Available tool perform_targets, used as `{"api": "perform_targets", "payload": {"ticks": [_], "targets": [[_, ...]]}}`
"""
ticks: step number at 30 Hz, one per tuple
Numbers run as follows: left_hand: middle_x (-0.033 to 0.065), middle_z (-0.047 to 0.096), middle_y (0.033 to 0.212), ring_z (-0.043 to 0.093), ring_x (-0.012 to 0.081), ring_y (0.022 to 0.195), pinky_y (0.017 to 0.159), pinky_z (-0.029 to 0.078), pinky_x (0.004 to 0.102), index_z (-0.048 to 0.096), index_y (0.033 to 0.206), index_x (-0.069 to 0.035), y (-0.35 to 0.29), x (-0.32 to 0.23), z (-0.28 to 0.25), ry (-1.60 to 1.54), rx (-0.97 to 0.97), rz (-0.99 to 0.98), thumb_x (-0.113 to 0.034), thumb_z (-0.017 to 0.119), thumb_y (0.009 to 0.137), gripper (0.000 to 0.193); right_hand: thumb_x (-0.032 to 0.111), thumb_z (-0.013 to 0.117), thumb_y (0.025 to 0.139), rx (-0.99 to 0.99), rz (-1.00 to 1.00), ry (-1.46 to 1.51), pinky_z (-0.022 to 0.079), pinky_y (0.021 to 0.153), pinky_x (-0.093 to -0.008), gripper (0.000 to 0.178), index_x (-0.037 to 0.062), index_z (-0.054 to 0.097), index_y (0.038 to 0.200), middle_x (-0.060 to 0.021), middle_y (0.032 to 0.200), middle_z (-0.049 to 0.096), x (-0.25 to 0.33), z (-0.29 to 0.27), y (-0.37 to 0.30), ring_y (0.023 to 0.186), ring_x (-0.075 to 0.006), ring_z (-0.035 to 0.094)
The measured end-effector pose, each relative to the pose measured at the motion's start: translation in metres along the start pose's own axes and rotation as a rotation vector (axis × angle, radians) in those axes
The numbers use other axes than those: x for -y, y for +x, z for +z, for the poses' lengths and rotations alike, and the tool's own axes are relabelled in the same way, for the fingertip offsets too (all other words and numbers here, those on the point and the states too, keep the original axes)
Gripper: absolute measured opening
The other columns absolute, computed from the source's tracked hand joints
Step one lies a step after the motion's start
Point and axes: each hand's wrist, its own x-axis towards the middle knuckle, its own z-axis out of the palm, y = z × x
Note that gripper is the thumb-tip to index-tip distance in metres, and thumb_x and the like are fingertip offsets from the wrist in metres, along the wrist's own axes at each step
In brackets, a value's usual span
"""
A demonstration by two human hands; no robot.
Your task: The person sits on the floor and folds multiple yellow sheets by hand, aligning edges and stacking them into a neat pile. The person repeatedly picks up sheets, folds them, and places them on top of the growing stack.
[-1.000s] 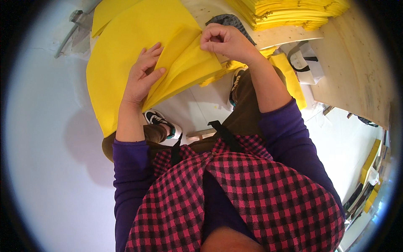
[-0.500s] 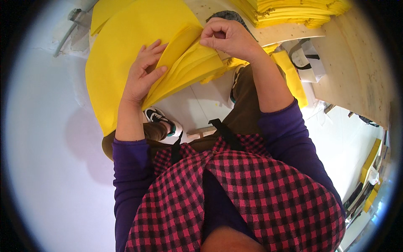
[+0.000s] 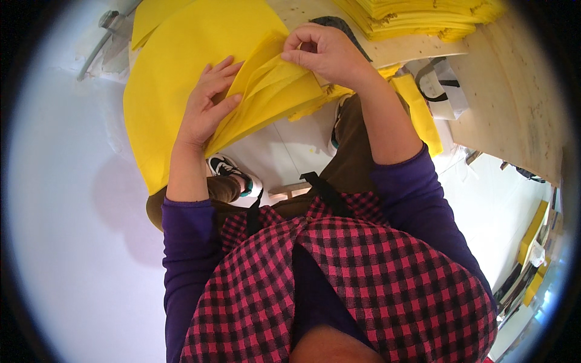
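A wide sheet of yellow fabric with a rounded edge spreads out in front of me over my lap and the table's edge. Its near right part is turned back into loose layered folds. My left hand lies on the cloth with fingers outstretched, the thumb resting beside the raised fold. At the fold's upper corner, my right hand pinches the fabric's edge between thumb and forefinger. The other right fingers are curled.
A thick stack of yellow fabric sits on the wooden table at the far right. Next to my right knee hang a yellow strip and a white bag with a black handle. A metal pipe fitting stands far left.
My right hand has shifted slightly left along the fold, and the pinched layers lean a little more left. My left hand has stayed in place.
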Motion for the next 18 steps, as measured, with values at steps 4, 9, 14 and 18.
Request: {"api": "perform_targets", "payload": {"ticks": [4, 9, 14, 18], "targets": [[0.0088, 0.056, 0.128, 0.037, 0.0283, 0.133, 0.114, 0.006, 0.0465, 0.066, 0.111, -0.006, -0.001, 0.001, 0.001, -0.007, -0.013, 0.001, -0.017, 0.066, 0.078, 0.035, 0.022, 0.07, 0.08, -0.045, 0.037, 0.028, 0.046, 0.06, -0.0259, 0.019, 0.0046, 0.066, 0.087, -0.0027, 0.076, 0.063, 0.004, 0.002, -0.004, 0.065, -0.0105, 0.056], [0.0081, 0.056, 0.128, 0.037, 0.0286, 0.133, 0.114, 0.007, 0.0464, 0.065, 0.109, -0.006, -0.002, 0.002, 0.0, -0.006, -0.02, 0.0, -0.016, 0.067, 0.077, 0.033, 0.019, 0.063, 0.088, -0.079, 0.146, 0.201, 0.043, 0.064, -0.0199, 0.019, 0.0055, 0.062, 0.102, 0.004, 0.087, 0.063, 0.013, 0.005, -0.01, 0.071, -0.0034, 0.05], [0.0073, 0.057, 0.128, 0.036, 0.0287, 0.133, 0.114, 0.008, 0.0467, 0.065, 0.106, -0.007, -0.004, 0.004, 0.002, 0.002, -0.025, 0.062, -0.017, 0.069, 0.077, 0.031, 0.025, 0.054, 0.094, -0.084, 0.215, 0.356, 0.044, 0.07, -0.0226, 0.028, 0.0086, 0.056, 0.116, 0.0014, 0.104, 0.063, 0.022, 0.003, -0.029, 0.086, -0.006, 0.052], [0.0074, 0.057, 0.128, 0.036, 0.0295, 0.133, 0.114, 0.009, 0.0477, 0.065, 0.106, -0.008, -0.006, 0.001, 0.002, 0.042, -0.025, 0.059, -0.021, 0.071, 0.076, 0.033, 0.027, 0.052, 0.094, -0.162, 0.239, 0.453, 0.044, 0.074, -0.0229, 0.036, 0.0094, 0.049, 0.125, -0.0015, 0.119, 0.058, 0.024, 0.012, -0.038, 0.09, -0.0086, 0.051]]}}
